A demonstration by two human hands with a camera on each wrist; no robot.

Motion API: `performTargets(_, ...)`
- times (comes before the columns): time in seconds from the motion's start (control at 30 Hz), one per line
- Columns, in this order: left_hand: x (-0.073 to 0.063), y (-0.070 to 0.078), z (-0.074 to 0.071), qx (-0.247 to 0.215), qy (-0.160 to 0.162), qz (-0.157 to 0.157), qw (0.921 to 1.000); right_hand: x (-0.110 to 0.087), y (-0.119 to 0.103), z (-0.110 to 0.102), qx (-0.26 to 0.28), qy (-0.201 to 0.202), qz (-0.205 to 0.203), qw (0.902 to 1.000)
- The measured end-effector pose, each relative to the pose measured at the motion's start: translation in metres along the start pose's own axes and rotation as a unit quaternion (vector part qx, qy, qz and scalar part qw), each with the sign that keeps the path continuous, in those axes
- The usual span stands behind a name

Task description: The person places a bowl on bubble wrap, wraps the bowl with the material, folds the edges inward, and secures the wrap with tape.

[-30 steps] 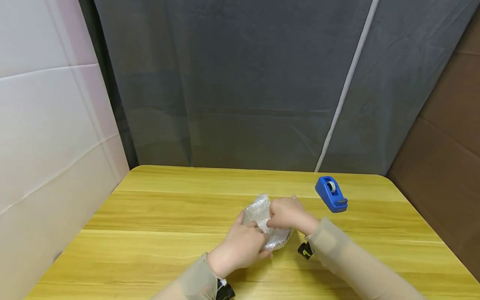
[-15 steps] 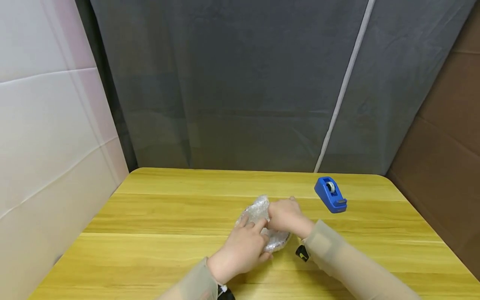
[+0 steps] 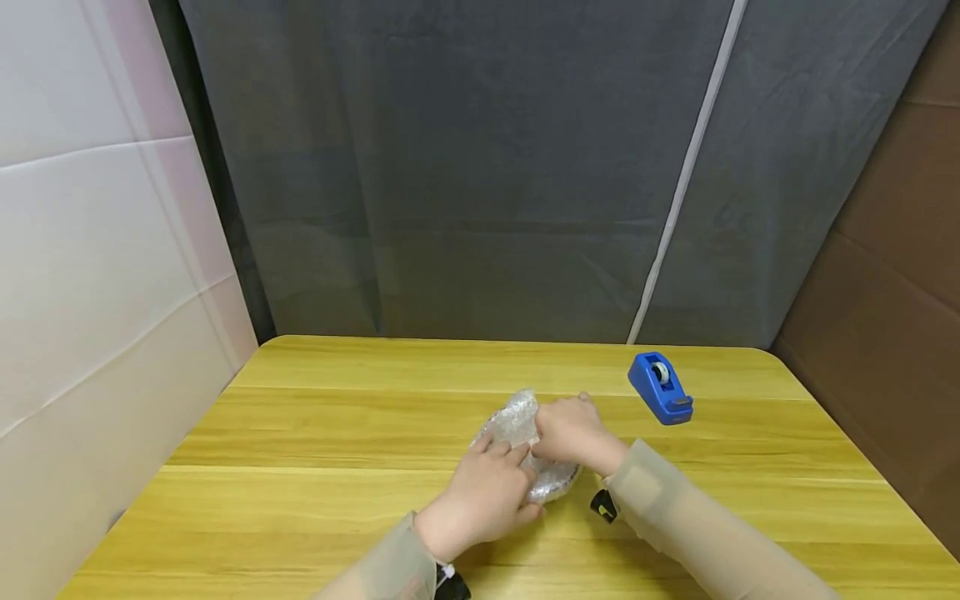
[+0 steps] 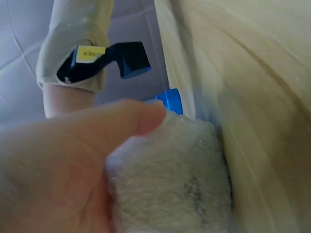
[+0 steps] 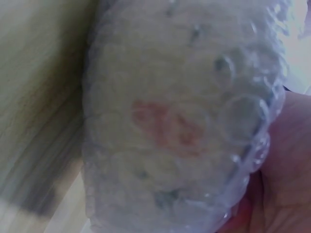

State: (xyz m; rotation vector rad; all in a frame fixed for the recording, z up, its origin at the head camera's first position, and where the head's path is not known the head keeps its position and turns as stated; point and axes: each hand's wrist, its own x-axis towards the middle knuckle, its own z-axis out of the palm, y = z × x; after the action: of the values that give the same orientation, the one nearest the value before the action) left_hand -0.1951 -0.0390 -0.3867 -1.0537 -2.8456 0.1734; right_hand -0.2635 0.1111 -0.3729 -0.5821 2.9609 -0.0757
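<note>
A rounded, bowl-shaped thing in clear bubble wrap [image 3: 553, 478] rests on the table between my hands. Its wall shows a red mark and small dark green marks through the bubble wrap [image 5: 167, 128] in the right wrist view. My left hand [image 3: 489, 492] lies over the near left part, fingers spread and fairly straight on the wrap, thumb along the near side. My right hand [image 3: 573, 431] is at the right rim with curled fingers gripping the wrap, fingertips hidden inside the hollow. In the left wrist view, the left thumb [image 4: 131, 116] reaches across the bubble wrap [image 4: 170, 179].
A blue tape dispenser [image 3: 662, 390] with a roll of tape stands at the back right of the wooden table [image 3: 337, 433]. Behind the table hangs a dark grey curtain [image 3: 480, 183]. Pale fabric stands at the left, brown panels at the right.
My left hand has lifted slightly and resettled its fingers farther over the wrap. My right hand has moved a little left and deeper into the hollow. The tape dispenser stays in place.
</note>
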Motion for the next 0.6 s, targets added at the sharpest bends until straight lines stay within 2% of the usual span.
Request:
performTargets(0.13, 0.005, -0.003, 0.003, -0.011, -0.007, 0.006, 0.9999, -0.001, 0.000, 0.001, 0.003, 0.001, -0.002, 1.0000)
performTargets(0.37, 0.014, -0.006, 0.000, -0.007, -0.046, -0.001, 0.9989, 0.000, -0.007, -0.004, 0.016, -0.008, 0.006, 0.9998)
performTargets(0.47, 0.017, -0.005, -0.001, -0.001, -0.056, -0.004, 0.9984, 0.000, -0.013, -0.007, -0.017, -0.020, 0.019, 0.9995)
performTargets(0.6, 0.021, -0.003, 0.000, -0.002, -0.061, -0.003, 0.9981, 0.002, -0.021, -0.009, -0.091, -0.035, 0.047, 0.9941)
